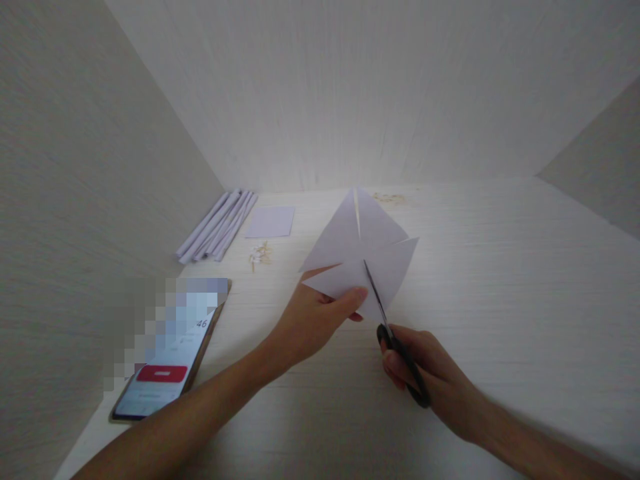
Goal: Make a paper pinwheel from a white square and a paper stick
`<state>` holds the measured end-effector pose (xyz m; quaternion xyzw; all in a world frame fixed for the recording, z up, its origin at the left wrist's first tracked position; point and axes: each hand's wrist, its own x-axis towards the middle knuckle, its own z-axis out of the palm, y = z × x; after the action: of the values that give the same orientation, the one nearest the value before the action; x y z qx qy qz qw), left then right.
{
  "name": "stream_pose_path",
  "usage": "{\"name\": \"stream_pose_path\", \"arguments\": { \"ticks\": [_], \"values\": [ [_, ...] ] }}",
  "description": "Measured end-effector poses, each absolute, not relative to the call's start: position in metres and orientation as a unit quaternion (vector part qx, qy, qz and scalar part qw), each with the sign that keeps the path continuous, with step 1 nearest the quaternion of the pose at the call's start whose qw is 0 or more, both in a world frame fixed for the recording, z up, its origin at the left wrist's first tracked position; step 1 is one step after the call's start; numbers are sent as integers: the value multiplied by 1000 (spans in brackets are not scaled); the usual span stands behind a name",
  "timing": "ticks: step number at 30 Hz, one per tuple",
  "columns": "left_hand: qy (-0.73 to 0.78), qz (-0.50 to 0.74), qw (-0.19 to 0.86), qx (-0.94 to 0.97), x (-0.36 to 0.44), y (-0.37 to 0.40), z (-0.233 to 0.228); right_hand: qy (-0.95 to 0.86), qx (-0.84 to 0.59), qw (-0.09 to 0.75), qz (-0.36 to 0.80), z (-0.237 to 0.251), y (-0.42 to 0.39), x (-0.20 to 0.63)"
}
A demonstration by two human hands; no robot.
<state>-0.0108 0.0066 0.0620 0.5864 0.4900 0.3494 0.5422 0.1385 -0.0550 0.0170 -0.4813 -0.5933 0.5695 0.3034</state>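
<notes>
A white square of paper (333, 243) is held up in the middle, one corner pointing away from me, with slits running from its corners toward the centre. My left hand (320, 313) pinches its near left edge, thumb on top and fingers beneath. In my right hand (425, 363) are black-handled scissors (379, 297), my fingers through the loops. Their blades look closed or nearly so and lie at the near corner of the paper, the tip pointing at its centre.
Rolled paper sticks (217, 227) lie at the back left beside a stack of square paper (271, 221). Small wooden pieces (260, 255) sit in front of the stack, and more tiny pieces (393, 199) lie by the back wall. A lit phone (170, 353) is at the left.
</notes>
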Motion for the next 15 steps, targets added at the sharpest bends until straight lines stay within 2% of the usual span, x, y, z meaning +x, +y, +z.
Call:
{"name": "stream_pose_path", "arguments": {
  "ticks": [15],
  "values": [
    [482, 354, 557, 576, -10, 7, 60, -583, -488, 302, 574, 16, -55, 139]
  ]
}}
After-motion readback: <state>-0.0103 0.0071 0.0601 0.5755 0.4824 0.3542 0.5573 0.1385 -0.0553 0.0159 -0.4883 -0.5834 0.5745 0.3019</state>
